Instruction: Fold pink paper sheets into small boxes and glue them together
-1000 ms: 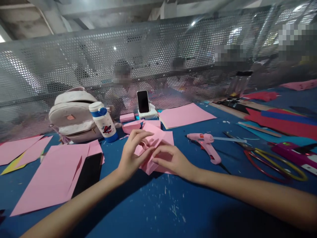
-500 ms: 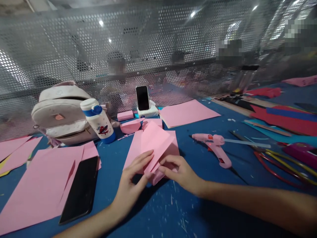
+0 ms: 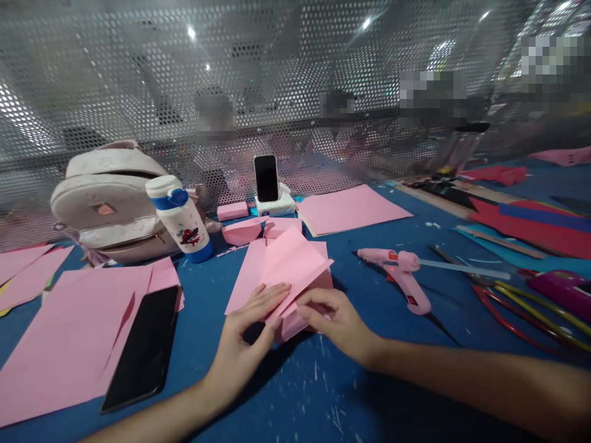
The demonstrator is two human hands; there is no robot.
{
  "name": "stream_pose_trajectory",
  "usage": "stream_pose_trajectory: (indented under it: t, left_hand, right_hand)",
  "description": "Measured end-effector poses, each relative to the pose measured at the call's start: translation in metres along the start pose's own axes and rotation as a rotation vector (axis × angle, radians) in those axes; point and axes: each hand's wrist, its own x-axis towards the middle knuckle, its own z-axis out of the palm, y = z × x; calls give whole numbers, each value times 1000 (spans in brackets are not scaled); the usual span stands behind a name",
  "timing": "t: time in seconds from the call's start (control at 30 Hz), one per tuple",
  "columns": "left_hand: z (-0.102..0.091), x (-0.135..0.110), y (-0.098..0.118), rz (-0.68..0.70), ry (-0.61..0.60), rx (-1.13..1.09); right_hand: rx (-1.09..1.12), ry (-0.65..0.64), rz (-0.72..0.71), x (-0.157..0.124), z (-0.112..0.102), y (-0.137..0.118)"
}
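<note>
A folded piece of pink paper (image 3: 295, 261) stands tilted between my hands, above a flat pink sheet (image 3: 244, 277). My left hand (image 3: 249, 326) grips its left side, fingers laid over the upper flap and thumb at the lower edge. On the right, my right hand (image 3: 339, 320) pinches the lower fold between thumb and fingers. The inside of the fold is partly hidden by the flap and fingers. Farther right, a pink hot glue gun (image 3: 399, 271) lies on its side with a clear glue stick in its back.
A black phone (image 3: 143, 351) rests on pink sheets (image 3: 69, 332) at left. Behind are a backpack (image 3: 111, 203), a bottle (image 3: 180, 221), small pink paper boxes (image 3: 242, 231) and an upright phone (image 3: 266, 178). Scissors (image 3: 517, 307) and coloured paper (image 3: 540, 221) lie right. A perforated metal panel (image 3: 286, 80) stands behind.
The upper flap of the folded paper has tipped down and to the right under my left fingers. Both hands keep their hold. The view has shifted slightly.
</note>
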Motion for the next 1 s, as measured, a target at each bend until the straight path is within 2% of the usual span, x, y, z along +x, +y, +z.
stream_pose_trajectory:
  t: [0.27, 0.37, 0.5, 0.6, 0.77, 1.0]
  left_hand:
    - [-3, -8, 2, -3, 58, 22]
    - [-2, -13, 4, 67, 53, 79]
    - [1, -14, 7, 156, 32, 124]
    - [2, -8, 11, 122, 67, 124]
    - [-6, 6, 22, 80, 107, 129]
    - [-14, 12, 31, 107, 152, 143]
  right_hand:
    - [-180, 0, -177, -5, -5, -2]
    - [-200, -4, -255, -5, -7, -1]
    - [-187, 77, -258, -2, -7, -2]
    - [-158, 90, -280, 2, -8, -6]
    - [-259, 61, -342, 6, -10, -17]
    - [-353, 102, -343, 8, -11, -28]
